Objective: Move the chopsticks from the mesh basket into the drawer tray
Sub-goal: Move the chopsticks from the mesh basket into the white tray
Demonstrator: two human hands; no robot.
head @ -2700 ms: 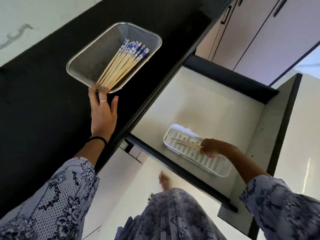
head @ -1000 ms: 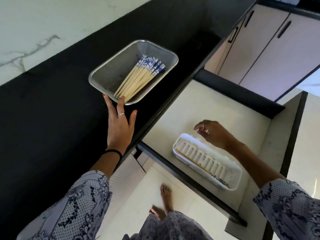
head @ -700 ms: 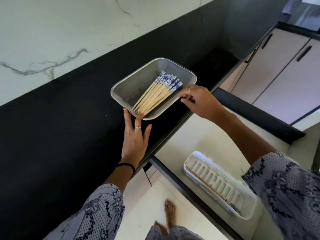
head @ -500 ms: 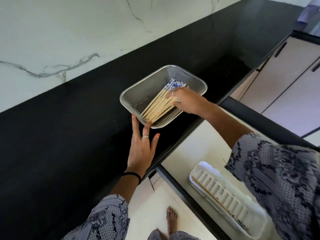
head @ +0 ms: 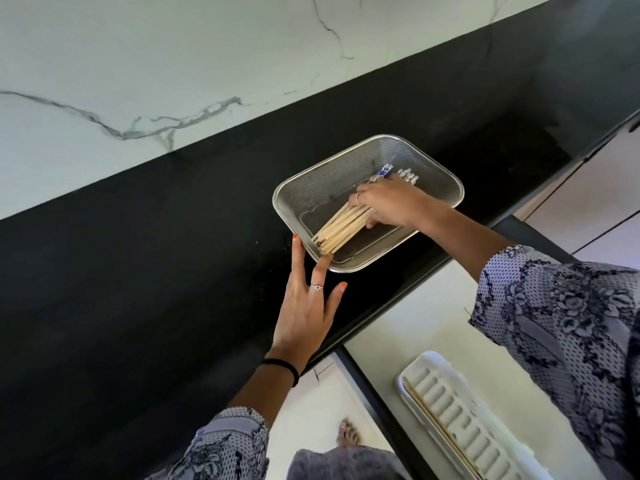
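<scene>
A metal mesh basket (head: 329,181) sits on the black countertop (head: 156,278) near its front edge. A bundle of wooden chopsticks (head: 341,228) with blue-patterned tops lies inside it. My right hand (head: 391,202) reaches into the basket, fingers curled over the bundle's middle and thumb under it. My left hand (head: 304,317) lies flat on the counter, fingers spread, fingertips touching the basket's near corner. Below right, the white ribbed drawer tray (head: 446,403) rests in the open drawer (head: 415,317), with a thin pair of chopsticks (head: 437,429) along its near side.
A white marble wall (head: 173,64) rises behind the counter. Pale cabinet doors (head: 602,209) stand at the right, past the drawer's dark back edge. My bare foot (head: 348,438) shows on the floor below the drawer front.
My right hand left the drawer tray, crossed up to the basket and closed around the chopstick bundle. The left hand stayed at the basket's corner. The camera tilted toward the counter.
</scene>
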